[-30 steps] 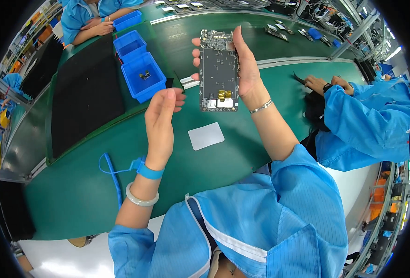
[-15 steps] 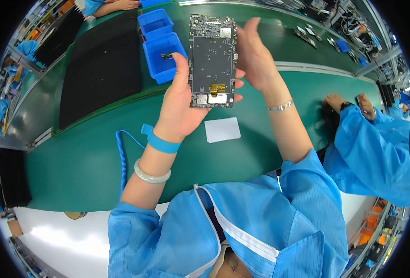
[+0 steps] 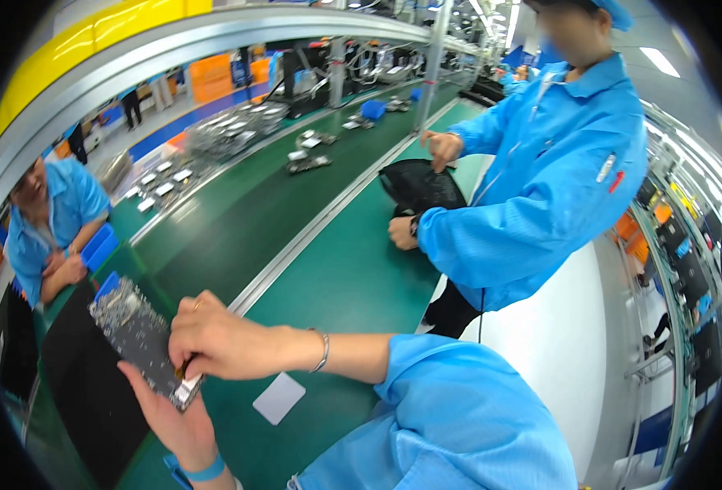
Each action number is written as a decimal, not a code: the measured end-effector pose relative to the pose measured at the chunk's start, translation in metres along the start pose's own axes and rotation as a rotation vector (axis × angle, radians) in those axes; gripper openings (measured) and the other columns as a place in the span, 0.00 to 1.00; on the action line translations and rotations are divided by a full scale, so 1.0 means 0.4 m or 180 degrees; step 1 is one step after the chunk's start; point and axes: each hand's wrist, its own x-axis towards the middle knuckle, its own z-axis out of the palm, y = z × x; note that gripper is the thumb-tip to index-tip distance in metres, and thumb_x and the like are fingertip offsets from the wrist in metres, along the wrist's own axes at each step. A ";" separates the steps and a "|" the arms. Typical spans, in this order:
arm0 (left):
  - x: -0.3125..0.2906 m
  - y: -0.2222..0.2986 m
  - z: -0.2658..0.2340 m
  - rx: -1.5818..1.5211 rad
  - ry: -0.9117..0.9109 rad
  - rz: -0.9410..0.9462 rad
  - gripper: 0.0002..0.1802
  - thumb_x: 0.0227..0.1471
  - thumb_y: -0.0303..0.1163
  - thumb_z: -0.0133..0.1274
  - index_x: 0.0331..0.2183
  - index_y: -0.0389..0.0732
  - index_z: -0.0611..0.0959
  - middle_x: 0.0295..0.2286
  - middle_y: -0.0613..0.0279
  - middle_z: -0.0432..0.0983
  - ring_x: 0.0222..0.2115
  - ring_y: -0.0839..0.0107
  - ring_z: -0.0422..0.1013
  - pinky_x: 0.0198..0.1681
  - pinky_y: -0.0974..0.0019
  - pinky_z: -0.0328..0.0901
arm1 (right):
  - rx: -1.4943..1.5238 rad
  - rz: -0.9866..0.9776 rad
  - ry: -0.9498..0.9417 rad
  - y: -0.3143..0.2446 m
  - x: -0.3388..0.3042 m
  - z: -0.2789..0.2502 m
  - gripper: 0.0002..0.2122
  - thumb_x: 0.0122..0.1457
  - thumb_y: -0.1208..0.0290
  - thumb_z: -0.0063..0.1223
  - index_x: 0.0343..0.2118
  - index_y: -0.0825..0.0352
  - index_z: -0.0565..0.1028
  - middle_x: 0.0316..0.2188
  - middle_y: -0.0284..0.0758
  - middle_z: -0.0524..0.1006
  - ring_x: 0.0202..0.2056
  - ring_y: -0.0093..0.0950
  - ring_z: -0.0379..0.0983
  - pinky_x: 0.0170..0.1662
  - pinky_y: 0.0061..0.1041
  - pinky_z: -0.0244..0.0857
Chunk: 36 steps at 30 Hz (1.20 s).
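A long dark circuit board [image 3: 139,336] rests tilted in my left hand [image 3: 177,425], its thumb along one edge and its other fingers hidden beneath. My right hand [image 3: 222,339] is over the lower end of the board, fingers curled and fingertips pressed together beside a white patch [image 3: 187,387]. A bit of gold-brown tape [image 3: 183,369] shows at those fingertips. Whether they pinch the tape or only press on it is hidden. A white card [image 3: 279,398] lies on the green table [image 3: 328,298] beside my right forearm.
A black mat [image 3: 83,392] lies beyond my left hand. Blue bins [image 3: 100,247] stand near a person [image 3: 55,220] at far left. Circuit boards [image 3: 308,155] sit on the green conveyor [image 3: 247,208]. At right, a co-worker in blue [image 3: 532,180] holds a black bag [image 3: 422,186].
My view has swung to the right, bringing the co-worker into full view. My right hand has moved from beside the board onto its lower end, its fingers now curled. The left still holds the board.
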 end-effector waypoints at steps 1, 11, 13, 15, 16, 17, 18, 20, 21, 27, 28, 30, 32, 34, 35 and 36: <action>-0.001 -0.001 0.022 -0.0058 0.0335 -0.0014 0.28 0.62 0.51 0.34 0.53 0.40 0.67 0.45 0.59 0.69 0.45 0.68 0.66 0.48 0.64 0.60 | 0.0085 -0.0051 0.0034 -0.007 0.003 -0.009 0.08 0.40 0.72 0.63 0.22 0.60 0.72 0.24 0.27 0.70 0.36 0.29 0.63 0.43 0.31 0.50; -0.022 0.033 0.032 -0.0287 0.0000 0.0071 0.26 0.62 0.50 0.33 0.50 0.41 0.69 0.41 0.61 0.72 0.42 0.70 0.68 0.45 0.65 0.63 | 0.0146 -0.0234 -0.0352 0.004 0.042 0.024 0.05 0.46 0.67 0.60 0.25 0.58 0.75 0.25 0.25 0.74 0.33 0.29 0.67 0.40 0.32 0.52; -0.024 0.020 0.043 -0.0091 0.0130 -0.0262 0.28 0.61 0.54 0.32 0.49 0.42 0.70 0.40 0.64 0.72 0.39 0.72 0.69 0.41 0.66 0.64 | 0.0026 -0.0116 -0.0415 -0.004 0.024 -0.003 0.04 0.47 0.70 0.59 0.26 0.58 0.76 0.24 0.27 0.74 0.32 0.29 0.68 0.39 0.31 0.53; -0.050 0.021 0.054 -0.0128 0.0307 -0.0433 0.32 0.59 0.59 0.29 0.47 0.43 0.71 0.37 0.67 0.71 0.35 0.75 0.68 0.36 0.68 0.63 | 0.0024 -0.0107 -0.0369 -0.034 0.021 -0.002 0.04 0.45 0.73 0.59 0.23 0.59 0.75 0.22 0.27 0.72 0.30 0.29 0.66 0.37 0.30 0.52; -0.066 0.024 0.046 -0.0144 0.0390 -0.0519 0.32 0.59 0.60 0.28 0.47 0.44 0.71 0.36 0.68 0.71 0.35 0.77 0.68 0.35 0.69 0.62 | 0.0044 -0.0130 -0.0362 -0.043 0.021 0.011 0.03 0.44 0.75 0.59 0.23 0.60 0.75 0.22 0.27 0.72 0.30 0.29 0.66 0.37 0.29 0.53; -0.073 0.024 0.042 -0.0062 0.0295 -0.0431 0.32 0.59 0.60 0.28 0.47 0.44 0.71 0.36 0.68 0.71 0.35 0.77 0.67 0.36 0.70 0.62 | 0.0012 -0.0164 -0.0305 -0.050 0.018 0.018 0.04 0.44 0.75 0.59 0.23 0.60 0.76 0.22 0.27 0.72 0.29 0.29 0.66 0.37 0.29 0.53; -0.080 0.026 0.039 0.0017 0.0189 -0.0377 0.31 0.59 0.60 0.28 0.47 0.44 0.70 0.36 0.68 0.71 0.35 0.78 0.67 0.36 0.70 0.63 | -0.0039 -0.0171 -0.0239 -0.056 0.019 0.026 0.04 0.44 0.76 0.59 0.23 0.60 0.76 0.22 0.27 0.72 0.29 0.30 0.65 0.37 0.28 0.54; -0.074 0.026 0.048 0.0141 0.0341 -0.0316 0.33 0.59 0.60 0.27 0.49 0.43 0.69 0.39 0.65 0.71 0.37 0.75 0.68 0.39 0.69 0.64 | -0.0046 -0.0275 -0.0170 -0.052 0.030 0.032 0.04 0.44 0.78 0.58 0.23 0.61 0.75 0.22 0.28 0.72 0.28 0.30 0.65 0.36 0.28 0.55; -0.072 0.029 0.048 0.0261 0.0422 -0.0312 0.35 0.59 0.60 0.25 0.51 0.42 0.68 0.43 0.62 0.71 0.40 0.73 0.69 0.41 0.67 0.65 | -0.0124 -0.0349 -0.0056 -0.047 0.034 0.034 0.05 0.43 0.80 0.57 0.23 0.63 0.74 0.22 0.30 0.72 0.28 0.30 0.65 0.36 0.27 0.57; -0.054 0.083 0.061 -0.0051 0.0327 -0.0568 0.32 0.59 0.59 0.30 0.46 0.43 0.71 0.37 0.60 0.74 0.36 0.73 0.71 0.36 0.66 0.68 | 0.1076 -0.0104 0.2613 0.078 0.097 -0.100 0.02 0.60 0.78 0.46 0.32 0.71 0.70 0.28 0.32 0.70 0.26 0.19 0.62 0.32 0.18 0.59; -0.045 0.117 0.059 -0.0004 0.0138 0.0003 0.33 0.59 0.59 0.28 0.47 0.40 0.71 0.37 0.57 0.74 0.37 0.70 0.71 0.38 0.63 0.68 | 0.1817 -0.0334 0.2553 0.097 0.107 -0.113 0.03 0.61 0.77 0.47 0.35 0.71 0.71 0.29 0.33 0.71 0.26 0.19 0.62 0.31 0.21 0.61; -0.057 0.194 0.023 -0.0224 -0.0091 0.0940 0.31 0.62 0.50 0.28 0.55 0.33 0.61 0.49 0.39 0.64 0.48 0.51 0.65 0.51 0.49 0.63 | 0.2070 -0.0163 0.2491 0.147 0.138 -0.085 0.05 0.60 0.77 0.49 0.36 0.71 0.74 0.33 0.36 0.75 0.29 0.21 0.69 0.32 0.22 0.67; -0.074 0.241 0.002 -0.0434 -0.0020 0.1522 0.30 0.63 0.46 0.28 0.58 0.34 0.55 0.55 0.36 0.55 0.55 0.46 0.57 0.59 0.43 0.52 | 0.2059 0.0455 0.1797 0.190 0.157 -0.012 0.05 0.57 0.77 0.52 0.35 0.71 0.75 0.29 0.35 0.76 0.26 0.20 0.71 0.32 0.22 0.68; -0.089 0.274 -0.027 -0.0422 -0.0321 0.1885 0.30 0.63 0.43 0.27 0.59 0.35 0.52 0.57 0.34 0.48 0.58 0.44 0.50 0.62 0.40 0.43 | 0.2001 0.1087 0.0495 0.235 0.170 0.065 0.04 0.56 0.77 0.52 0.33 0.71 0.76 0.28 0.33 0.76 0.25 0.18 0.70 0.31 0.19 0.67; -0.097 0.283 -0.029 -0.0454 -0.0313 0.1922 0.29 0.63 0.42 0.26 0.60 0.34 0.51 0.58 0.35 0.46 0.58 0.44 0.50 0.62 0.41 0.43 | 0.1813 0.1405 -0.0192 0.234 0.177 0.101 0.04 0.56 0.76 0.52 0.31 0.70 0.76 0.27 0.31 0.77 0.25 0.17 0.70 0.30 0.18 0.66; -0.098 0.290 -0.027 -0.0432 -0.0308 0.1936 0.29 0.63 0.42 0.26 0.60 0.34 0.51 0.58 0.35 0.46 0.58 0.44 0.50 0.62 0.41 0.43 | 0.1697 0.1412 -0.0620 0.247 0.185 0.139 0.04 0.56 0.76 0.53 0.31 0.70 0.76 0.26 0.30 0.77 0.25 0.17 0.70 0.29 0.18 0.66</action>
